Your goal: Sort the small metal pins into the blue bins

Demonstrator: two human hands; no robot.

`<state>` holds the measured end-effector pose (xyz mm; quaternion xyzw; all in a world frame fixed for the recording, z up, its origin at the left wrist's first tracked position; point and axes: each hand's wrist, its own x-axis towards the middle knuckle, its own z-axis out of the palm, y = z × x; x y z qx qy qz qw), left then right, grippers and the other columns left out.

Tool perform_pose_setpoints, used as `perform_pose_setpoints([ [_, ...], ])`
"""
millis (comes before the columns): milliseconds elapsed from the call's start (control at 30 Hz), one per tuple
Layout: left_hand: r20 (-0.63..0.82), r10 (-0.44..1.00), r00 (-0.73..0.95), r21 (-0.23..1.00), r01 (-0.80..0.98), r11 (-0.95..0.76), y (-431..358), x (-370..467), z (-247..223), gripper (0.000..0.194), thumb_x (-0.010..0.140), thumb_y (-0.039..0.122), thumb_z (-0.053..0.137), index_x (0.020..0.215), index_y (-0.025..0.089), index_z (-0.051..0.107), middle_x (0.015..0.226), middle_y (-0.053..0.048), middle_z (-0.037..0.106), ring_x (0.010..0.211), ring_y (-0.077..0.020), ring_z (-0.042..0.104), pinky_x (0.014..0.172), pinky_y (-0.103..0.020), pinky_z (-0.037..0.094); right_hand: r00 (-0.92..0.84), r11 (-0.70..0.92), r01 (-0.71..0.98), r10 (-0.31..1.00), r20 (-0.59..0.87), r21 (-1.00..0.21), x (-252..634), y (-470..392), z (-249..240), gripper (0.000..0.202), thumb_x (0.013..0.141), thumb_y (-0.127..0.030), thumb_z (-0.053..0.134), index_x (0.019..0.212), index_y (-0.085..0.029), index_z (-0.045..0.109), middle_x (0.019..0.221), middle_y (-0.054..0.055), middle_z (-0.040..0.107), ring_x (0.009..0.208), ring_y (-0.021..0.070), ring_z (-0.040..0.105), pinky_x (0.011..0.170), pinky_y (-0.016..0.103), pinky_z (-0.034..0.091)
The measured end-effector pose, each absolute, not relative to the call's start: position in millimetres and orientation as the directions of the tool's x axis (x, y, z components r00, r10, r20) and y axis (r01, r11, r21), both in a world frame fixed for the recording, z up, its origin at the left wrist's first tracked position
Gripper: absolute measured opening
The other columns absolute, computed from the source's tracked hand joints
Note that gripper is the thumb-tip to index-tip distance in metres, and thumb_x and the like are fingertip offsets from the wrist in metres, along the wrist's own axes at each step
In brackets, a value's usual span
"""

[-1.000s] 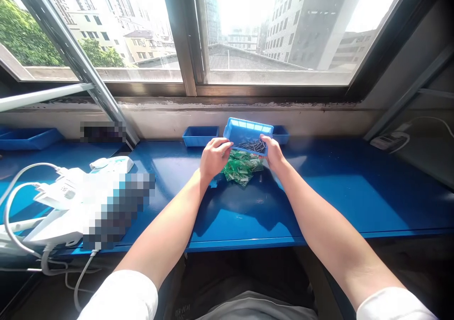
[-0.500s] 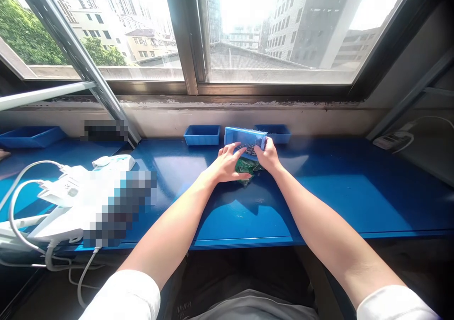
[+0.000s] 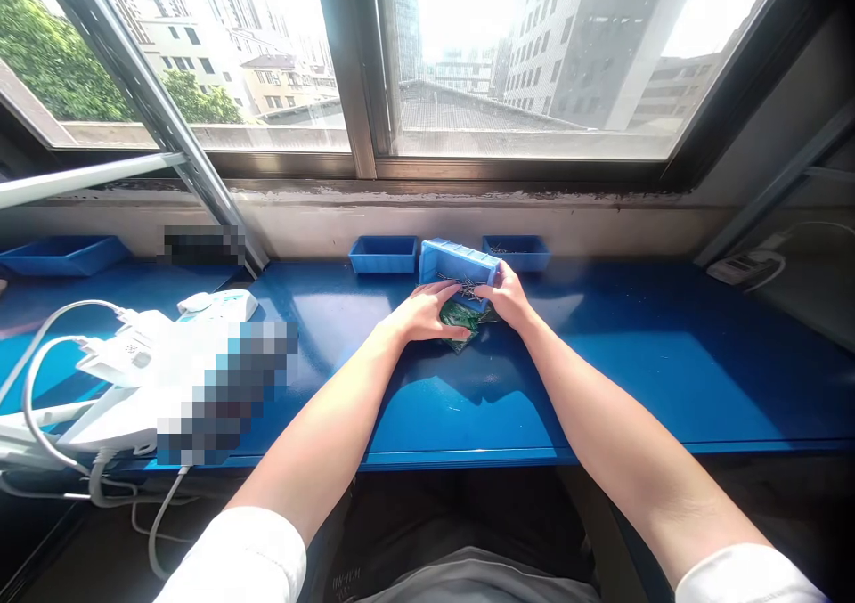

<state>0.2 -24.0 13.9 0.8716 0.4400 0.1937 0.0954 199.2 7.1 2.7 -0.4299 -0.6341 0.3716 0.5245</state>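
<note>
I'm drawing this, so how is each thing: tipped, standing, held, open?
Held blue bin, tipped, opening toward the person
Thin metal pieces, loose inside it
Green pieces, piled, partly hidden
Left hand, open, at the held bin's lower edge
Right hand, closed on its right end
Left back bin, upright
Right back bin, upright, thin pieces inside
Window, can't tell if shut

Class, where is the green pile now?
Head view, slightly right of centre: the green pile lies on the table below the tilted bin, partly hidden by the left hand.
</note>
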Motion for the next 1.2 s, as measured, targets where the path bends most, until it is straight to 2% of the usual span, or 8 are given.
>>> perform_pose_setpoints([
  [100, 0.257, 0.815, 0.519, 0.343, 0.740, -0.579, -25.0, 0.2, 14.0, 0.093, 0.062, 0.069, 0.064, 0.140, 0.024, 0.040, 0.145, -0.010, 0.040, 0.133, -0.0331, 0.035, 0.110, -0.046, 0.031, -0.107, 0.360, 0.092, 0.931, 0.350, -0.929, 197.8, 3.6, 6.8, 0.052, 0.057, -0.024, 0.063, 0.108, -0.020, 0.052, 0.097, 0.003, 0.065, 0.084, 0.0207, 0.062, 0.072, 0.034, 0.052],
  [233, 0.259, 0.813, 0.521, 0.334, 0.742, -0.581, -24.5, -0.1, 13.5, 0.090, 0.063, 0.067, 0.065, 0.139, 0.025, 0.040, 0.142, -0.009, 0.044, 0.132, -0.0331, 0.036, 0.109, -0.045, 0.031, -0.105, 0.397, 0.102, 0.916, 0.387, -0.912, 196.6, 2.2, 8.0, 0.048, 0.056, -0.022, 0.062, 0.104, -0.021, 0.053, 0.094, 0.002, 0.065, 0.081, 0.0199, 0.062, 0.068, 0.032, 0.052],
  [400, 0.271, 0.797, 0.540, 0.299, 0.740, -0.603, -23.3, 0.1, 13.9, 0.094, 0.064, 0.070, 0.062, 0.142, 0.024, 0.035, 0.149, -0.010, 0.033, 0.135, -0.0331, 0.032, 0.110, -0.046, 0.027, -0.112, 0.435, 0.084, 0.898, 0.425, -0.897, 197.1, 3.9, 6.2, 0.046, 0.053, -0.018, 0.060, 0.098, -0.021, 0.052, 0.092, 0.001, 0.064, 0.079, 0.0189, 0.061, 0.066, 0.029, 0.050],
  [533, 0.255, 0.793, 0.554, 0.286, 0.740, -0.609, -21.0, 0.3, 12.8, 0.095, 0.064, 0.073, 0.059, 0.141, 0.022, 0.036, 0.148, -0.011, 0.036, 0.135, -0.0329, 0.032, 0.110, -0.047, 0.026, -0.143, 0.413, 0.108, 0.907, 0.397, -0.904, 198.4, 2.9, 7.4, 0.042, 0.052, -0.018, 0.061, 0.093, -0.022, 0.051, 0.085, -0.001, 0.062, 0.074, 0.0173, 0.059, 0.064, 0.029, 0.049],
  [700, 0.281, 0.792, 0.542, 0.265, 0.749, -0.607, -18.6, 0.9, 11.0, 0.093, 0.064, 0.071, 0.061, 0.141, 0.023, 0.037, 0.147, -0.012, 0.035, 0.134, -0.0348, 0.032, 0.109, -0.049, 0.028, -0.216, 0.444, 0.081, 0.882, 0.419, -0.892, 199.6, 2.5, 7.8, 0.044, 0.052, -0.019, 0.062, 0.094, -0.023, 0.051, 0.082, -0.003, 0.060, 0.072, 0.0157, 0.057, 0.063, 0.027, 0.048],
  [900, 0.324, 0.797, 0.510, 0.262, 0.761, -0.593, -18.6, 0.8, 9.2, 0.096, 0.060, 0.069, 0.066, 0.140, 0.024, 0.037, 0.148, -0.014, 0.031, 0.135, -0.0380, 0.025, 0.108, -0.053, 0.027, -0.185, 0.441, 0.104, 0.889, 0.419, -0.891, 198.9, 4.2, 5.8, 0.044, 0.051, -0.018, 0.063, 0.093, -0.023, 0.051, 0.079, -0.004, 0.059, 0.071, 0.0152, 0.056, 0.063, 0.027, 0.047],
  [1200, 0.260, 0.806, 0.532, 0.289, 0.754, -0.590, -16.7, 0.8, 8.2, 0.093, 0.063, 0.068, 0.064, 0.140, 0.022, 0.038, 0.146, -0.014, 0.035, 0.133, -0.0373, 0.031, 0.108, -0.052, 0.028, -0.223, 0.440, 0.084, 0.883, 0.413, -0.894, 198.6, -0.6, 10.2, 0.043, 0.051, -0.015, 0.063, 0.092, -0.023, 0.052, 0.079, -0.004, 0.060, 0.068, 0.0141, 0.055, 0.060, 0.025, 0.045],
])
